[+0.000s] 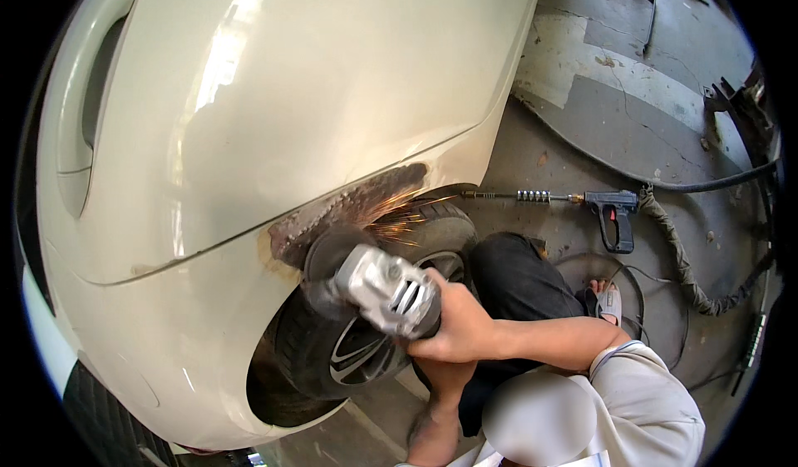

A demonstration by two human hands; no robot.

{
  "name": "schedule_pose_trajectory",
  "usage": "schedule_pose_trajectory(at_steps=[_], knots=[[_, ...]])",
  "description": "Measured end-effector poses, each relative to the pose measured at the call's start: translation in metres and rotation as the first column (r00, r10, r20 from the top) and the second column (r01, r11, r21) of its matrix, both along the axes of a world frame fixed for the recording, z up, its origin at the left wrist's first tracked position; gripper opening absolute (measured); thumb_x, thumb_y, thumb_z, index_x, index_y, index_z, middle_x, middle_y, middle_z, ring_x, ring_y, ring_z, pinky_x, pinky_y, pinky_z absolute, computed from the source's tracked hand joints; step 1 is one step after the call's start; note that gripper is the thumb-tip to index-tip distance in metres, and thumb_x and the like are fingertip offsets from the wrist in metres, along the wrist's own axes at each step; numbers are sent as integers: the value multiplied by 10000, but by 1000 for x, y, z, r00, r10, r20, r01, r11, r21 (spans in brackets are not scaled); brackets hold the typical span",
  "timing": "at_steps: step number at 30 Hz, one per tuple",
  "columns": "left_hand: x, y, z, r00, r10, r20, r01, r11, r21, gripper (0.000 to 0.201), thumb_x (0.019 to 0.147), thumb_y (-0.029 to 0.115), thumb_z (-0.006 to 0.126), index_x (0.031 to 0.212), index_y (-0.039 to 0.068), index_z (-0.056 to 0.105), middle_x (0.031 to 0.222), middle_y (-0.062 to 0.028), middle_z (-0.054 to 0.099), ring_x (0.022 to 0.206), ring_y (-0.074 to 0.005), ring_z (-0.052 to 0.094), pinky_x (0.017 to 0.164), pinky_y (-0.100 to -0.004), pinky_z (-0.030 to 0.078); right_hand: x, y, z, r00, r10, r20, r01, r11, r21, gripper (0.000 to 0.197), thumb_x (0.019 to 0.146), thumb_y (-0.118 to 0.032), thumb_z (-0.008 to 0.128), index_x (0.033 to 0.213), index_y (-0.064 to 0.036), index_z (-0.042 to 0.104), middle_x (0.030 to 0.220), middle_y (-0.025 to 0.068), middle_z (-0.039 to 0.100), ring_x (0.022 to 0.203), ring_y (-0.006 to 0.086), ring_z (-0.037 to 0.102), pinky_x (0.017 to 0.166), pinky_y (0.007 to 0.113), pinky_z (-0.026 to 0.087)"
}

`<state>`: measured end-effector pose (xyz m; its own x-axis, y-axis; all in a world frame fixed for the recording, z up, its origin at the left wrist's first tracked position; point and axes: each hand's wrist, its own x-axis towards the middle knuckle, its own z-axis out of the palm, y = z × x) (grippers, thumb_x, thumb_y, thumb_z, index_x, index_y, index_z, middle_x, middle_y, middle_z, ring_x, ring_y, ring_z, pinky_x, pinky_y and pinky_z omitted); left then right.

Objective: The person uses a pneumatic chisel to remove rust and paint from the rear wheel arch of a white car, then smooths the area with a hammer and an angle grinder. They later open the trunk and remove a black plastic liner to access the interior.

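Observation:
A silver angle grinder (391, 292) is tilted against the cream car panel (332, 93), just above the wheel arch. Its grinding disc (332, 255) is blurred with spin, and orange sparks (395, 217) fly up and to the right from it. My right hand (461, 321) wraps round the grinder's rear body. Beneath it, my left hand (445, 371) is closed at the same end, its fingers mostly hidden. A long bare patch (349, 205) of dark, rough metal with a row of small bumps runs along the arch, partly behind the disc.
Under the arch is the tyre (312, 342) with its silver alloy wheel (366, 355). My bent dark-trousered leg (519, 276) is close to the wheel. To the right, a black pistol-grip gun (611, 205) with a thin lance lies on the floor, its wrapped hose (673, 251) trailing among cables.

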<state>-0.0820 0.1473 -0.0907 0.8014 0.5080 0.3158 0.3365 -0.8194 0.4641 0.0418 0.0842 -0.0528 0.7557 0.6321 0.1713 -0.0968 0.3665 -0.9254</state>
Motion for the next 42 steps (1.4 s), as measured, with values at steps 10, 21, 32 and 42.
schedule_pose_trajectory(at_steps=[10,21,32,42], knots=[[10,3,12,995,-92,42,97,983,-153,749,632,189,803,1241,6,408,1165,-185,550,1088,-332,554,891,-426,437,-2,4,-5,983,-177,49,173,982,78,620,635,-168,762,1138,42,467,964,227,632,927,327,643,823,358,482],[-10,10,21,993,-116,-23,112,983,-145,775,712,134,745,1340,20,305,1299,-190,440,1189,-318,474,971,-432,394,-14,15,12,979,-152,139,148,988,33,654,592,-193,774,1107,35,440,890,250,617,885,428,603,744,408,502],[-14,17,15,996,-74,46,80,989,-129,774,705,154,755,1328,17,317,1289,-190,446,1184,-319,477,967,-431,392,-25,14,30,993,7,116,-7,1000,4,608,610,-187,787,1092,42,495,901,159,615,815,253,632,747,321,487],[-11,10,11,995,-55,89,65,991,-117,773,698,172,765,1316,15,328,1281,-191,451,1180,-319,480,963,-430,390,-20,11,31,981,7,192,-3,1000,-19,598,591,-187,764,1054,38,460,872,253,614,872,431,600,729,415,497]])
